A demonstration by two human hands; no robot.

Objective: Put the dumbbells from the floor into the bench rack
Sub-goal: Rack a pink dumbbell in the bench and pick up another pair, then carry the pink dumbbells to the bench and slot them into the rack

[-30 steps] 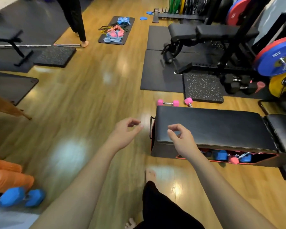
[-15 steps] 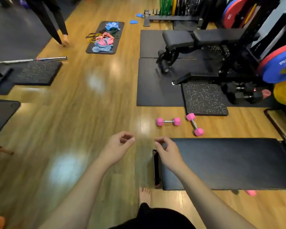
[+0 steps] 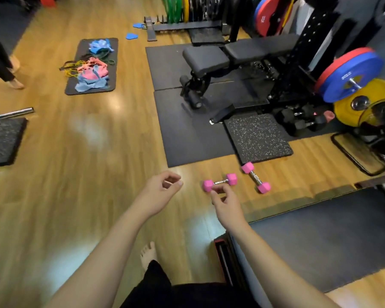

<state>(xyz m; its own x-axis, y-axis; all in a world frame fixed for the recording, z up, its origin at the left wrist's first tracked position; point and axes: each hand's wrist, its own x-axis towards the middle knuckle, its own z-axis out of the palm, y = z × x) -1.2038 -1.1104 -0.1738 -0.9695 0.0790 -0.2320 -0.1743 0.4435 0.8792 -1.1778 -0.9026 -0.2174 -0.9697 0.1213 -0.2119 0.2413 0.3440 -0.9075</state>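
Note:
Two small pink dumbbells lie on the wooden floor beyond the bench. The nearer pink dumbbell [image 3: 220, 182] lies crosswise, and my right hand [image 3: 226, 202] hovers just in front of it, fingers loosely curled, holding nothing. The second pink dumbbell [image 3: 255, 177] lies at an angle to its right. My left hand [image 3: 159, 193] is to the left, over bare floor, fingers curled loosely and apart, empty. The black padded bench [image 3: 320, 238] with its storage rack is at the lower right; the rack's inside is hidden from this angle.
A speckled rubber tile [image 3: 257, 136] and black mats [image 3: 187, 130] lie behind the dumbbells. An adjustable bench [image 3: 220, 58], weight plates [image 3: 351, 76] and black dumbbells [image 3: 302, 121] stand at the right. A mat with resistance bands [image 3: 92, 67] and another person's feet [image 3: 15, 83] are at the left.
My view has moved forward over the bench toward the pink dumbbells. Both hands have reached ahead, the right one coming close to the nearer pink dumbbell. The open rack side has dropped out of view.

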